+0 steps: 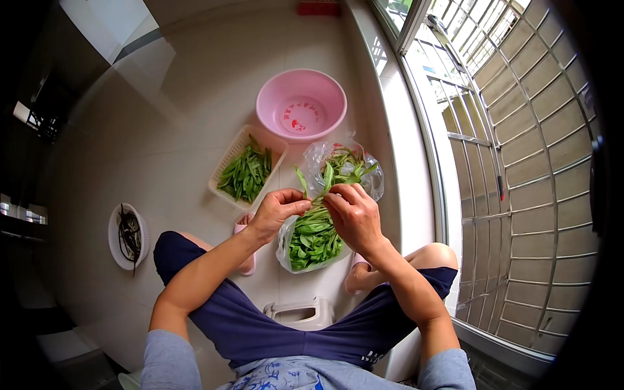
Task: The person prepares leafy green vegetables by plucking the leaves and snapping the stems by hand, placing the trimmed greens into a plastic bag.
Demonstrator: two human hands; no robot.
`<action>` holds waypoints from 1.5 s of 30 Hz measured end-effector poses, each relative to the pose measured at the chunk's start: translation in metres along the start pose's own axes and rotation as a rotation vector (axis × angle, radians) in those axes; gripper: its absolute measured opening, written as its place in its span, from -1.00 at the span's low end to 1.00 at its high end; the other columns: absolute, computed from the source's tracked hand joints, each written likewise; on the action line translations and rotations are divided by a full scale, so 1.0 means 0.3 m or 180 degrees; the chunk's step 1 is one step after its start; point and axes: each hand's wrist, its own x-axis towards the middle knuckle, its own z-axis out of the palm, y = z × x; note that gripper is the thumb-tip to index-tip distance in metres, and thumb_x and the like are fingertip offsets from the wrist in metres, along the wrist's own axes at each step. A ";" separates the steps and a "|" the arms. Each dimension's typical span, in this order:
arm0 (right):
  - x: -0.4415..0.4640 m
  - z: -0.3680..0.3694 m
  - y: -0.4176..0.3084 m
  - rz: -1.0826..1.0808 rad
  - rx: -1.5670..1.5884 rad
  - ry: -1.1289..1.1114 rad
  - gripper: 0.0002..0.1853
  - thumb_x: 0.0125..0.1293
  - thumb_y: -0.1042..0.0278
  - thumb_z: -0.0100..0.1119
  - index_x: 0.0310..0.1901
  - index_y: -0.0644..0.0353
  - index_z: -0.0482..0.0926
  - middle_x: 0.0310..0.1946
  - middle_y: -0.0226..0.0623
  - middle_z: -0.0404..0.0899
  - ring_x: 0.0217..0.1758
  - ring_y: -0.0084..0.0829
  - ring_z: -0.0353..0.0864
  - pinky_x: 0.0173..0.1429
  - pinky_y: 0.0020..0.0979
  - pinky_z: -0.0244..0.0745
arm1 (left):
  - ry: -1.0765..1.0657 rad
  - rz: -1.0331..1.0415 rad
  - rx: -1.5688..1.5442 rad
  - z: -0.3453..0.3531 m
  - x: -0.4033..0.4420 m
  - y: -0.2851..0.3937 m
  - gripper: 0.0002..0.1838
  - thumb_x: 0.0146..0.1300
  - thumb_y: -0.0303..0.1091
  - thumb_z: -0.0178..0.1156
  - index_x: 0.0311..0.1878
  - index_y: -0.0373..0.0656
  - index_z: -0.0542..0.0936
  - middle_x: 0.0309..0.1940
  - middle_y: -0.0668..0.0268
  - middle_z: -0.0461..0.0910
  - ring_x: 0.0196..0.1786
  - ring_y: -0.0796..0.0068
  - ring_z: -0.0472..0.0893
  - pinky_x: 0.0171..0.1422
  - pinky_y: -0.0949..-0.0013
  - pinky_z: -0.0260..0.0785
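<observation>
My left hand point(281, 210) is closed in a pinch on a piece of leafy green vegetable point(301, 181), whose narrow leaf points up past the fingertips. Close beside it, my right hand point(355, 214) pinches a leafy green stem point(328, 175). Whether both hands grip one stem or two separate pieces cannot be made out. Under the hands, an open clear plastic bag point(284, 250) holds a bunch of leafy greens point(316, 242). Just beyond my right hand lies another clear bag point(372, 179) with stems and some leaves point(344, 159).
A cream plastic basket point(220, 190) of picked leaves point(247, 172) sits left of the bags. Behind stands a pink basin point(302, 107). At the far left is a white basket point(140, 242) with dark strands. A small stool point(318, 315) is between my legs; a barred window point(513, 188) borders the right.
</observation>
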 end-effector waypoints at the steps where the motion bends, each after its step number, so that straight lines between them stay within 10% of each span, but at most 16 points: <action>1: -0.001 0.003 0.001 -0.0038 -0.0060 -0.0037 -0.90 -0.12 0.49 0.12 -0.48 0.20 0.46 -0.45 -0.33 0.42 -0.44 -0.36 0.40 -0.40 -0.43 0.36 | 0.0010 -0.0033 -0.0059 0.000 0.000 0.000 -0.85 0.01 -0.49 0.11 -0.31 -0.31 0.48 -0.44 0.32 0.49 -0.37 0.61 0.45 -0.22 0.57 0.30; 14: -0.002 0.038 -0.025 0.0161 0.0308 -0.0146 -0.90 -0.13 0.55 0.11 -0.48 0.23 0.49 -0.51 -0.30 0.44 -0.50 -0.35 0.43 -0.44 -0.44 0.36 | -0.0131 0.0050 0.0077 -0.004 -0.006 -0.010 -0.86 0.01 -0.51 0.10 -0.31 -0.32 0.48 -0.43 0.30 0.49 -0.36 0.59 0.45 -0.19 0.56 0.30; 19: 0.022 0.005 -0.021 0.1809 0.2021 -0.0612 -0.93 -0.07 0.48 0.08 -0.50 0.26 0.50 -0.56 -0.34 0.45 -0.58 -0.50 0.39 -0.49 -0.54 0.29 | -0.0282 0.0018 -0.0234 -0.003 -0.012 -0.002 -0.87 0.02 -0.52 0.09 -0.31 -0.32 0.48 -0.43 0.30 0.49 -0.34 0.57 0.46 -0.17 0.53 0.30; 27: 0.047 -0.056 0.038 0.0818 0.0791 0.0260 -0.91 -0.01 0.55 0.07 -0.40 0.25 0.45 -0.51 -0.20 0.46 -0.48 -0.33 0.47 -0.41 -0.44 0.37 | -0.0292 0.0004 -0.0387 -0.029 -0.014 0.005 -0.87 0.02 -0.52 0.09 -0.31 -0.31 0.48 -0.42 0.31 0.49 -0.34 0.56 0.47 -0.16 0.51 0.31; 37: 0.019 -0.005 -0.004 -0.0279 0.0063 -0.0437 -0.82 -0.19 0.59 0.12 -0.43 0.22 0.48 -0.56 -0.32 0.35 -0.48 -0.35 0.38 -0.40 -0.43 0.35 | -0.0274 -0.0059 0.0001 -0.018 -0.012 -0.015 -0.87 0.01 -0.52 0.10 -0.32 -0.30 0.49 -0.42 0.32 0.50 -0.34 0.59 0.47 -0.16 0.54 0.32; 45: 0.019 -0.018 0.018 0.1837 0.2025 -0.0450 -0.90 -0.08 0.53 0.11 -0.51 0.39 0.49 -0.58 -0.42 0.37 -0.58 -0.70 0.30 -0.51 -0.64 0.19 | -0.0384 0.0184 0.0231 0.009 -0.001 0.043 -0.88 0.02 -0.55 0.08 -0.31 -0.29 0.50 -0.40 0.34 0.50 -0.30 0.59 0.47 -0.12 0.55 0.32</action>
